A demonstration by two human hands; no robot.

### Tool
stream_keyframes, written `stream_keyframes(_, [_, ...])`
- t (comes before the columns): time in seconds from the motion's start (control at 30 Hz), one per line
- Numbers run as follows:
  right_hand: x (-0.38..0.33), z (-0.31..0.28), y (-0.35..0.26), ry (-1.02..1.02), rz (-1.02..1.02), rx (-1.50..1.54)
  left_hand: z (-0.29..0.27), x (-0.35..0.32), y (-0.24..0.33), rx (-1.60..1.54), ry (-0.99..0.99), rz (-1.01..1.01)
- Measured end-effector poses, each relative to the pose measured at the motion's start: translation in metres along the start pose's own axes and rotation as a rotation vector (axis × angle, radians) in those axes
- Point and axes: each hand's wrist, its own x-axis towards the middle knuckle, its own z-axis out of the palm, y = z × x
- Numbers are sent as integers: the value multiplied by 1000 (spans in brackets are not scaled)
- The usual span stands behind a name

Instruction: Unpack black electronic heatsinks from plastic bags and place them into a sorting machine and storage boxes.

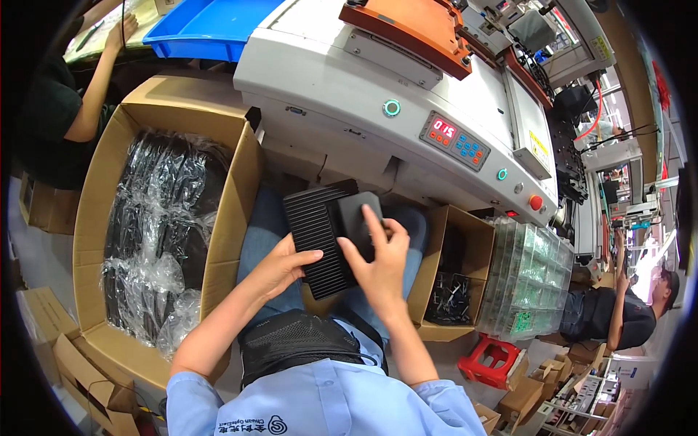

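Above my lap is a black ribbed housing (314,241), with rows of parallel fins, tilted. My left hand (280,267) grips its left edge, the thumb lying across the fins and the other fingers hidden underneath. Against its right side is a smooth black block (358,211) with a cut corner. My right hand (382,258) holds this block, index finger pressed on its face and thumb near its lower edge. Whether block and ribbed housing are joined, I cannot tell.
On the left stands a large open carton (225,232) of plastic-wrapped black parts. To the right are a smaller carton (429,269), stacked clear trays (527,276) and a red stool (491,363). A white machine (327,94) and blue tray (196,47) lie ahead. Other people work left and right.
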Motion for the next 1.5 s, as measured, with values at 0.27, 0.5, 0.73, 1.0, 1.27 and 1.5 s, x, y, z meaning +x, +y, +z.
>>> stream_keyframes(0.27, [-11, 19, -7, 30, -133, -171, -10, 1, -4, 9, -3, 15])
stream_keyframes(0.5, [-15, -8, 18, -326, -191, -46, -8, 0, 0, 2, 8, -26])
stream_keyframes(0.73, [13, -70, 30, -711, -521, 47, -24, 5, 10, -255, 167, -317])
stream_keyframes(1.0, [15, -77, -4, -328, -721, 206, -46, 9, 0, -511, -562, -525])
stream_keyframes(1.27, [53, -128, -10, -160, 167, 606, -31, -3, 13, -497, -690, 2])
stream_keyframes(1.5, [184, -200, -47, -39, 67, 901, -24, -4, 21, -502, -482, 68])
